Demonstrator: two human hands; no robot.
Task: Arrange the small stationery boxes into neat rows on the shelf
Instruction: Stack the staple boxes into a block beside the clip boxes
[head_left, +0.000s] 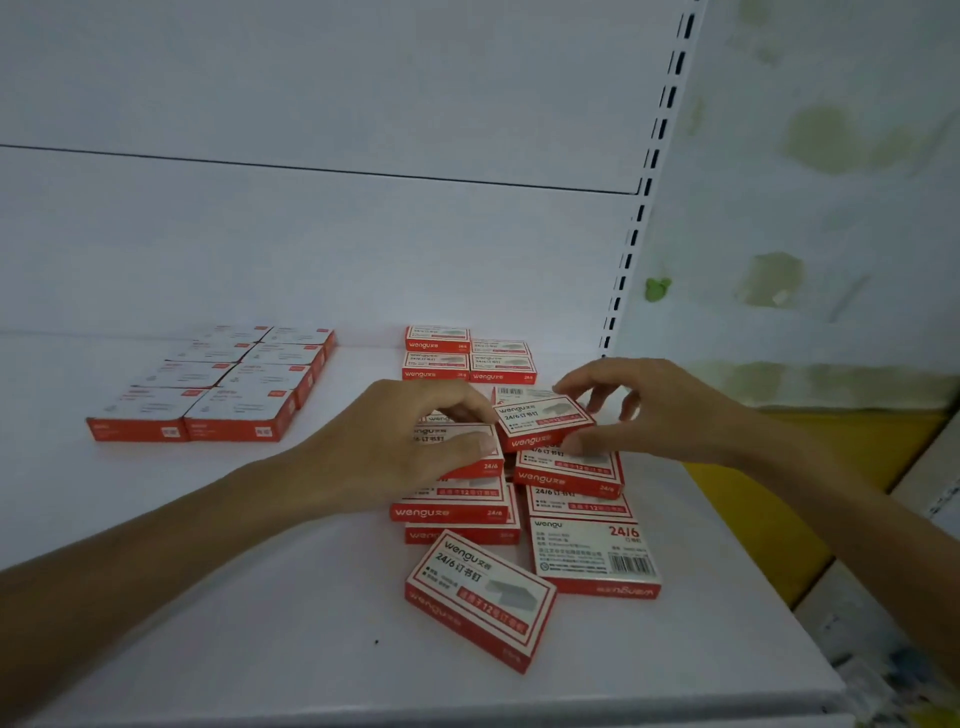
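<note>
On the white shelf, the left grip is curling round a staple box in the loose pile at centre right, while the right grip is pinching a tilted box just beside it, with a tidy two-column block lying well apart at rear left.

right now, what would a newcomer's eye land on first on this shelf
A jumbled pile of red-and-white wengu staple boxes sits at centre right of the white shelf, with the left hand gripping a flat-lying box and the right hand pinching a tilted box beside it. To the far left lies a neat block of boxes, and one loose box lies askew at the front.
</note>
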